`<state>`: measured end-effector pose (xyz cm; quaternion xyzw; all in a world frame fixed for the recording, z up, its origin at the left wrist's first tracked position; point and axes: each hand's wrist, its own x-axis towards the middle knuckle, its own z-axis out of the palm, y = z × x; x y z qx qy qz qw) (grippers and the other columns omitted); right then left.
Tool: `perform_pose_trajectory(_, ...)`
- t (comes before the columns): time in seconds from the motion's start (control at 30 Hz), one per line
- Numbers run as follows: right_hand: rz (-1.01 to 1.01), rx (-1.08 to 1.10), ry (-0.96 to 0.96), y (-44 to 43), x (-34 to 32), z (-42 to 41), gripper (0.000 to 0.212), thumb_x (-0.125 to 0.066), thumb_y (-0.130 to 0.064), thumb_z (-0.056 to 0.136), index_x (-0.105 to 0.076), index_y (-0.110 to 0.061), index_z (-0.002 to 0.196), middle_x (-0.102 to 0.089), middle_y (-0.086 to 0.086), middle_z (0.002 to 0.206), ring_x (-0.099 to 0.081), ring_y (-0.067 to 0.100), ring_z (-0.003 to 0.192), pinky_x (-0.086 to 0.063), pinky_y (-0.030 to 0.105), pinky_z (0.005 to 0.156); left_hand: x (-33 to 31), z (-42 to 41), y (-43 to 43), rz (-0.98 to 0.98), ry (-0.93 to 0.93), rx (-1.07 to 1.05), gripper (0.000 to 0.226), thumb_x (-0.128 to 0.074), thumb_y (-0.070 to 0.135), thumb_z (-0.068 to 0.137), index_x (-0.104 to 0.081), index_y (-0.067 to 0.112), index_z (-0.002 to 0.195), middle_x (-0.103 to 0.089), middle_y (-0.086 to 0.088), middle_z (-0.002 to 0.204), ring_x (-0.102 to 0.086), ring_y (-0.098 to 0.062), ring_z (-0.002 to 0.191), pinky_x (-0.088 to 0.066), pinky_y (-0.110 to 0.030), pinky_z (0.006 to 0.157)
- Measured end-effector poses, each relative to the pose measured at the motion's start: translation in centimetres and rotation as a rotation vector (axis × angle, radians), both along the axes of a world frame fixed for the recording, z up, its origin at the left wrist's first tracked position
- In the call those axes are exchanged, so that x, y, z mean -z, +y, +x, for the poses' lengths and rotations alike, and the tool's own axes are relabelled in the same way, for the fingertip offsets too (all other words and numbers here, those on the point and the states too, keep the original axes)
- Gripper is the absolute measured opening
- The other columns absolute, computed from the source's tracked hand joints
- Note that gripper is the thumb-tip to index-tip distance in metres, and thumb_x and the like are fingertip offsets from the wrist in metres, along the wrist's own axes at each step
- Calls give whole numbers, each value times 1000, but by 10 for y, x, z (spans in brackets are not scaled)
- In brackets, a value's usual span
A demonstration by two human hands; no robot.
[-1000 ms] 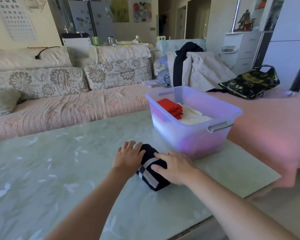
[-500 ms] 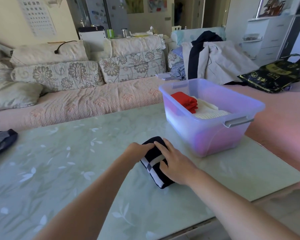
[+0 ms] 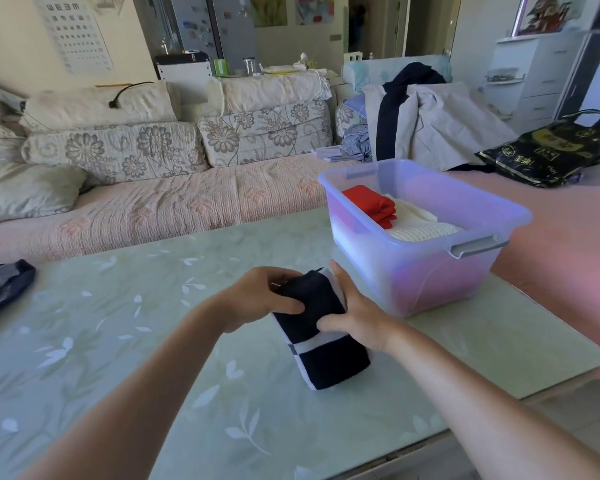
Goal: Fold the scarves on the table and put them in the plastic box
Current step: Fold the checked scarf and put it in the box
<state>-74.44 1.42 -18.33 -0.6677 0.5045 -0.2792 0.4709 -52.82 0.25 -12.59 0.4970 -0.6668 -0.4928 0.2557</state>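
A folded navy scarf with white stripes (image 3: 329,358) lies on the pale green table (image 3: 118,358), just left of the clear plastic box (image 3: 426,271). My left hand (image 3: 260,299) grips its far left side, thumb on top. My right hand (image 3: 354,313) grips its right side, thumb across the top. Inside the box lie a folded red scarf (image 3: 371,204) and a folded cream scarf (image 3: 423,230). Another dark scarf (image 3: 0,285) lies at the table's far left edge.
A sofa with floral cushions (image 3: 153,188) runs behind the table. Jackets (image 3: 426,123) and a black bag (image 3: 555,150) lie to the right beyond the box. The table's near edge runs along the lower right.
Both hands went from pressing flat on the folded navy scarf to gripping its two sides. The view shifted, bringing the dark scarf at the far left into sight.
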Motion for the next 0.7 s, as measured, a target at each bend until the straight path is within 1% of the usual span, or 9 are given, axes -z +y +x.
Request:
perform_pose_trajectory(0.03,28,-55,-28,-1,-1,1,113,-81,-37,62,-16,-43,154,-54,-15,137,-53,10,125,-42,34,107,-2,5,5,-42,-6,12,48,-79,7,68,-71,24,112,-73,0,105,-69,-18,99,-55,-28,82)
perform_pose_trajectory(0.1,0,-125,-33,1,-4,8,86,-86,-28,62,-48,-35,138,-67,-11,123,-62,9,117,-49,40,103,-5,14,15,-154,-61,23,51,-79,2,70,-68,31,111,-70,6,109,-66,-11,101,-54,-23,79)
perform_pose_trajectory(0.17,-90,-99,63,8,-11,17,61,-85,-27,62,-61,-40,117,-72,-16,109,-66,4,105,-55,37,95,-8,21,25,-289,-178,-1,56,-80,5,69,-61,38,110,-60,13,113,-60,-3,103,-54,-19,76)
perform_pose_trajectory(0.3,-480,7,377,19,-23,34,64,-75,-55,56,-54,-37,114,-65,-18,97,-61,6,93,-48,28,88,-5,36,37,-426,-343,31,65,-75,11,65,-42,35,115,-52,9,115,-59,-11,98,-54,-22,69)
perform_pose_trajectory(0.4,-876,17,669,21,-15,46,57,-66,-52,63,-53,-30,114,-58,-13,94,-57,16,86,-42,35,83,8,41,44,-628,-509,80,95,-75,34,57,-24,36,137,-44,14,126,-48,-10,112,-42,-20,91)
perform_pose_trajectory(0.5,-962,10,765,19,3,58,53,-68,-47,65,-57,-22,111,-55,-4,98,-56,23,89,-44,36,79,32,40,51,-683,-607,45,119,-73,57,52,-15,27,152,-41,14,127,-37,-9,117,-37,-24,101)
perform_pose_trajectory(0.6,-923,-116,755,21,13,66,71,-73,-51,58,-52,-17,117,-46,3,120,-49,28,113,-41,35,97,63,48,57,-747,-576,-1,92,-76,48,58,-44,21,140,-46,8,109,-44,-15,102,-49,-34,89)
perform_pose_trajectory(0.67,-811,-163,741,25,13,66,107,-81,-58,50,-36,-17,138,-24,8,152,-22,29,143,-26,34,117,78,56,62,-795,-466,-32,75,-79,41,59,-57,19,127,-47,6,98,-46,-14,90,-50,-33,78)
perform_pose_trajectory(0.7,-762,-189,784,26,11,66,127,-82,-63,49,-19,-19,151,-6,7,162,-4,25,151,-14,35,121,83,59,64,-817,-431,-43,71,-80,38,60,-59,17,124,-47,5,96,-45,-13,87,-49,-29,76)
